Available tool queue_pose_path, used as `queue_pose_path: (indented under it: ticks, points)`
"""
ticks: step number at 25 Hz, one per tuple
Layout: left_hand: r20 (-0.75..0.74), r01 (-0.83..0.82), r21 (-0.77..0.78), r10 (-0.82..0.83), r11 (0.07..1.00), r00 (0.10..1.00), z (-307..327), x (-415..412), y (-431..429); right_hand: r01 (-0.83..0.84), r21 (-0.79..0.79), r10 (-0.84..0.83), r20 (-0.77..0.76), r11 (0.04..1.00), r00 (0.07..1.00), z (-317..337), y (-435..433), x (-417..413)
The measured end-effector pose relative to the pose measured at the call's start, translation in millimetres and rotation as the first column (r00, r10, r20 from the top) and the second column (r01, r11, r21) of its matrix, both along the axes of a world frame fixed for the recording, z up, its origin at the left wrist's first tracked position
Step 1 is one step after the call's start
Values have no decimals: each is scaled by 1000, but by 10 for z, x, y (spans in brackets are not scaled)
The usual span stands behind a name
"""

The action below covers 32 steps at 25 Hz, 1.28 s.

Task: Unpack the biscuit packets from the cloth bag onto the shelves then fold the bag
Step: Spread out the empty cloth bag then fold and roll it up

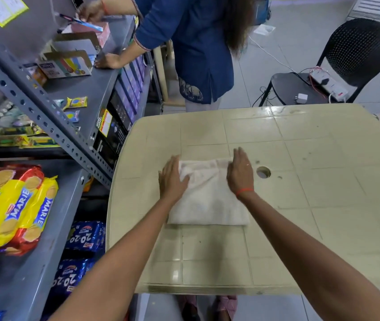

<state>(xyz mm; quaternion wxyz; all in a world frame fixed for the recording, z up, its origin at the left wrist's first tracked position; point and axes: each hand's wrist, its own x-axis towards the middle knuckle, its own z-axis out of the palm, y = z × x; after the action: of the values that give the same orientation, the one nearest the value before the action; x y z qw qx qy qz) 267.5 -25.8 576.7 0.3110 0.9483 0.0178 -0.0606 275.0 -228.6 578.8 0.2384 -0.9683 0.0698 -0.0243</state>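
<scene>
My left hand (172,179) and right hand (240,172) lie flat, fingers spread, gripping nothing, pressing the far corners of the folded white cloth bag (207,195) on the beige table (300,205). Marie biscuit packets (13,209) sit shelved left of my left arm.

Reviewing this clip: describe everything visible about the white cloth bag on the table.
The cloth bag is white to off-white soft fabric, folded into a flat, roughly rectangular pad with light creases near its far end. No handles or print show. It lies on the beige plastic table, left of the table's round centre hole. The left hand presses flat on its far left corner and the right hand on its far right edge, both palms down. Nothing else touches it.
</scene>
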Motion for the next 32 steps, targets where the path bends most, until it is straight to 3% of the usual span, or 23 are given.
queue_pose_path:
  ticks: [1,3,4,5,8,10,12,14,16,18,20,24,25,27,29,30,32]
  points:
    - [34,166,214,-177,963,984,-177,-186,0,-162,-66,160,-41,984,986,-148,24,-148]
    - [-122,510,464,-517,724,847,-467,-550,58,-496,-151,449,-262,855,854,-368,13,-489]
    - [-223,589,507,-565,629,795,-601,-671,109,-600,-170,507,-387,782,770,-470,-23,-626]
    - [-272,596,539,-547,595,792,-697,-735,152,-652,-186,514,-474,735,715,-569,-63,-715]
    - [-295,561,548,-485,620,823,-614,-680,117,-637,-195,477,-510,746,716,-593,-92,-735]
    - [-329,556,455,-449,696,831,-406,-609,38,-569,-158,447,-467,807,763,-485,-47,-679]
    - [-432,536,307,-386,787,815,-205,-577,11,-515,-32,421,-533,857,734,-341,-16,-651]
    - [-658,519,91,-340,850,672,-75,-556,40,-417,166,408,-689,894,599,-219,-52,-638]
    - [-828,418,-81,-294,905,477,48,-529,70,-326,238,369,-821,915,435,-86,-91,-641]
    - [-851,396,-93,-279,914,445,127,-406,96,-313,230,345,-856,921,386,-35,-113,-606]
    - [-840,389,-63,-259,919,477,204,-274,143,-255,178,282,-837,950,468,-20,-117,-538]
    - [-865,295,-84,-217,952,453,188,-130,297,-61,-15,40,-602,998,798,-82,-74,-457]
    - [-843,272,-79,-210,959,495,148,-137,315,31,15,-19,-519,999,855,-114,-58,-471]
    - [-720,266,-40,-212,963,661,44,-187,330,164,113,-117,-341,980,933,-179,-35,-542]
    - [-548,282,21,-224,959,806,-97,-259,329,90,0,-89,-126,996,988,-309,-43,-660]
    - [-487,279,37,-226,960,843,-165,-288,337,-31,-108,23,-71,994,997,-374,-40,-713]
    - [-431,255,57,-206,965,878,-292,-319,377,-347,-241,310,-181,906,934,-475,10,-776]
